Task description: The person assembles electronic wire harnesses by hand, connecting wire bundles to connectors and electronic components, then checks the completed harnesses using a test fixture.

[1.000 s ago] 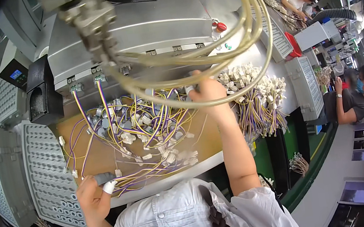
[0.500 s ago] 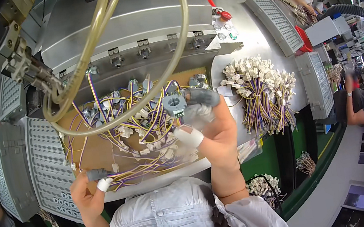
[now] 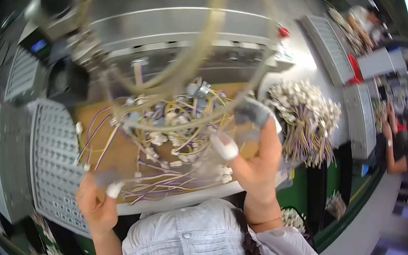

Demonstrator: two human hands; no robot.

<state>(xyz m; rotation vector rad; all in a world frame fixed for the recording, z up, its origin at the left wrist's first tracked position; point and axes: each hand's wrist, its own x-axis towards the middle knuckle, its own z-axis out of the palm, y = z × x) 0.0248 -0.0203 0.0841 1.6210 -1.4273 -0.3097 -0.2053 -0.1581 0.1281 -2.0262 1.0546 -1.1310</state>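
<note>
My left hand (image 3: 95, 202) is at the left front of the brown work surface, a grey cover on the index finger and a white one on the thumb. Its thumb and index are drawn together at the ends of purple and yellow wires (image 3: 156, 179), slightly blurred. Over the right side, my right hand (image 3: 256, 164) has thumb and covered fingers spread apart, with nothing seen between them. Beyond it, a tangle of wires with white connectors (image 3: 174, 118) covers the middle of the surface. A round grey part (image 3: 199, 88) lies at the back of the tangle.
A thick bundle of wires with white connectors (image 3: 305, 114) lies on the right. Blurred clear hoses (image 3: 218, 17) loop above the work. A grey perforated tray (image 3: 56, 162) stands at left; a metal machine (image 3: 159, 22) fills the back. Co-workers (image 3: 407, 144) are at far right.
The grey part with wires is no longer in my right hand, whose fingers have spread. The whole view has shifted, and the hoses appear farther right and blurred. My left hand keeps its pose.
</note>
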